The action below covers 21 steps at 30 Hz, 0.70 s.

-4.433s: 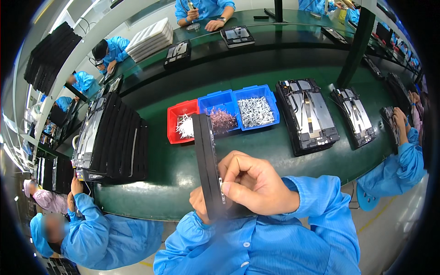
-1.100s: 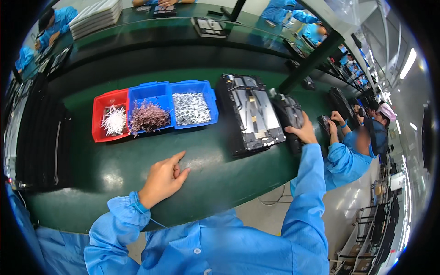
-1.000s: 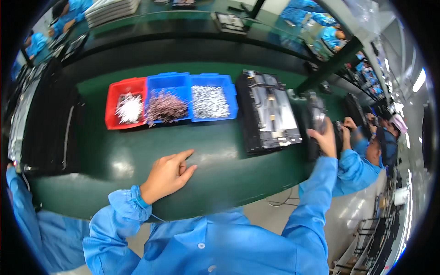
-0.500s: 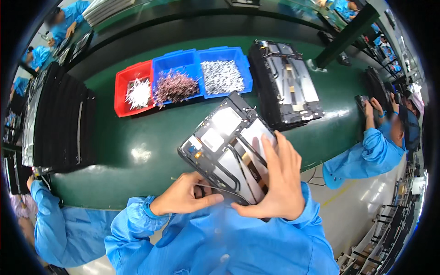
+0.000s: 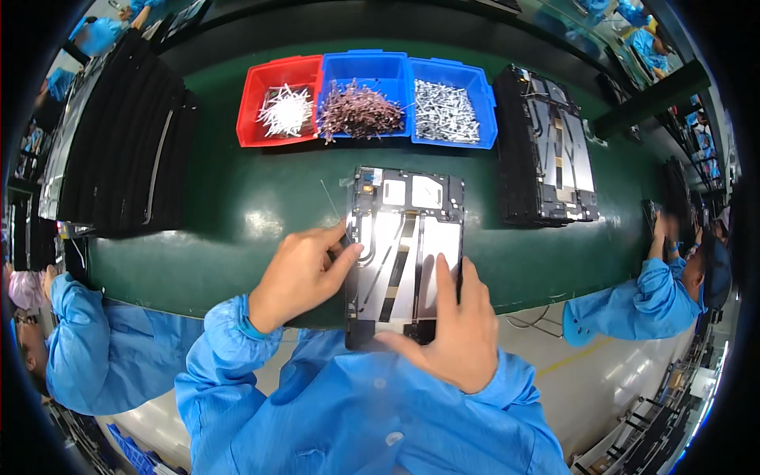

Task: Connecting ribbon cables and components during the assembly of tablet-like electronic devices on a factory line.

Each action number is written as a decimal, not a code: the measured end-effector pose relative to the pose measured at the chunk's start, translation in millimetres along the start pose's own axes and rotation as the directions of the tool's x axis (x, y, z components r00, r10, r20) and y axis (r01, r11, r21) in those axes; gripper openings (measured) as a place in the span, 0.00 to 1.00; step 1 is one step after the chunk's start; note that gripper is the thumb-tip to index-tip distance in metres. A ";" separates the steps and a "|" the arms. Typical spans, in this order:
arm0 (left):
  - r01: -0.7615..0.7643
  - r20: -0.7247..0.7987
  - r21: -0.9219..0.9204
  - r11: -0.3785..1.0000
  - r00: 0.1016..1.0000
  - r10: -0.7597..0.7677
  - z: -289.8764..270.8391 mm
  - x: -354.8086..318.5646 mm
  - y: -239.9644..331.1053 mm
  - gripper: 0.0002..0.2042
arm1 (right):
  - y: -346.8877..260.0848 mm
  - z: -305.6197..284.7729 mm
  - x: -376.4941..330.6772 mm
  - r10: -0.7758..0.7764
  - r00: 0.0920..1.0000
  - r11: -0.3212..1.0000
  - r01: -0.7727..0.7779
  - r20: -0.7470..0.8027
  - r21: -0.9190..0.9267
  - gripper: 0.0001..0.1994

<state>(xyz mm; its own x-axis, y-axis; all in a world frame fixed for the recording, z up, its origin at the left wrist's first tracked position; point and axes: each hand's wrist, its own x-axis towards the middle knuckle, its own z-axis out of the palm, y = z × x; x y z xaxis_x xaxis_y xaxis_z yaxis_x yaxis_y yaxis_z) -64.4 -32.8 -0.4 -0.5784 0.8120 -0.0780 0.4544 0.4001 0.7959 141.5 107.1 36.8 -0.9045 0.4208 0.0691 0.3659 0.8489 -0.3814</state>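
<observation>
An opened tablet (image 5: 385, 261) with a dark frame, silvery inner panels and dark ribbon strips lies face up before me, its lower end past the bench's near edge. My left hand (image 5: 305, 269) is closed in a pinch at the tablet's left edge. A thin, wire-like strand (image 5: 328, 198) rises from those fingertips. My right hand (image 5: 455, 328) grips the tablet's lower right, thumb across the bottom and fingers along the right side, the index finger on the panel. What lies under the left fingertips is partly hidden.
Beyond the tablet stand a red bin (image 5: 252, 119) of white pieces, a blue bin (image 5: 364, 63) of brownish-pink wired parts and another blue bin (image 5: 451, 71) of silvery pieces. Tablet stacks stand at right (image 5: 554, 150) and left (image 5: 119, 150). Co-workers sit at both sides along the green bench (image 5: 229, 265).
The tablet has turned from a tilt to nearly upright in view and moved down to the bench edge. My left hand has moved up along its left side; the right hand stays on it.
</observation>
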 end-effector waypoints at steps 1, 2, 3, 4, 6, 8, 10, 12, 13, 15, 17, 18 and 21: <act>0.010 -0.002 0.001 1.000 1.000 -0.010 -5.0 1.7 -3.5 0.18 | 7.6 -1.8 2.8 -0.004 1.000 1.000 0.004 0.007 0.005 0.54; 0.003 -0.002 0.023 1.000 1.000 -0.003 -9.8 3.1 -6.0 0.17 | 18.7 -4.9 7.2 -0.018 0.999 0.999 0.017 -0.038 -0.029 0.49; -0.001 -0.006 0.047 0.999 1.000 0.001 -14.0 2.3 -9.3 0.16 | 24.8 -5.1 15.5 -0.038 0.996 0.998 0.033 -0.082 -0.060 0.43; 0.279 0.096 -0.181 0.943 0.959 -0.265 -18.4 1.9 -5.7 0.16 | 24.7 -13.1 31.4 -0.101 0.984 0.994 0.095 -0.147 -0.050 0.33; 0.319 0.108 -0.388 0.865 0.947 -0.302 -14.2 13.1 -17.9 0.17 | 32.4 -15.1 58.3 -0.192 0.972 0.973 0.207 -0.137 0.101 0.25; 0.314 0.110 -0.613 0.725 0.943 -0.315 -6.4 22.9 -28.6 0.19 | 37.8 -9.4 82.0 -0.205 0.972 0.948 0.226 -0.115 0.222 0.22; 0.292 0.063 -0.618 0.730 0.944 -0.324 -2.3 25.6 -23.1 0.18 | 35.7 6.4 102.5 -0.329 0.944 0.867 0.311 -0.022 0.390 0.15; 0.267 0.011 -0.626 0.733 0.942 -0.334 2.2 29.6 -20.8 0.17 | 29.0 18.9 114.1 -0.360 0.933 0.851 0.318 0.024 0.419 0.14; 0.283 0.007 -0.621 0.731 0.935 -0.355 3.8 32.5 -21.3 0.16 | 25.2 23.8 117.0 -0.390 0.918 0.838 0.324 0.067 0.440 0.12; 0.300 -0.001 -0.616 0.728 0.924 -0.382 5.0 35.0 -20.0 0.14 | 18.3 27.3 120.6 -0.416 0.907 0.814 0.339 0.065 0.472 0.10; 0.276 -0.032 -0.621 0.733 0.926 -0.376 4.9 36.0 -16.9 0.13 | 14.6 27.9 121.6 -0.366 0.923 0.839 0.272 0.117 0.472 0.08; 0.279 -0.031 -0.620 0.733 0.925 -0.378 3.5 35.4 -16.1 0.13 | 15.0 28.9 123.0 -0.366 0.923 0.838 0.271 0.118 0.474 0.08; 0.285 -0.031 -0.657 0.698 0.915 -0.403 2.9 28.2 -15.0 0.12 | 22.7 29.4 130.9 -0.407 0.911 0.859 0.357 0.068 0.367 0.06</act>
<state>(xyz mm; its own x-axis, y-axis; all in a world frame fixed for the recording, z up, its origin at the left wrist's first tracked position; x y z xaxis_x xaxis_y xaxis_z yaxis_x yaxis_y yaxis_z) -85.5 -14.7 -16.3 -0.7330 0.5686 -0.3732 -0.2926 0.2317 0.9277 24.9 172.1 10.1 -0.9878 0.0157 0.1552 -0.0887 0.7619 -0.6416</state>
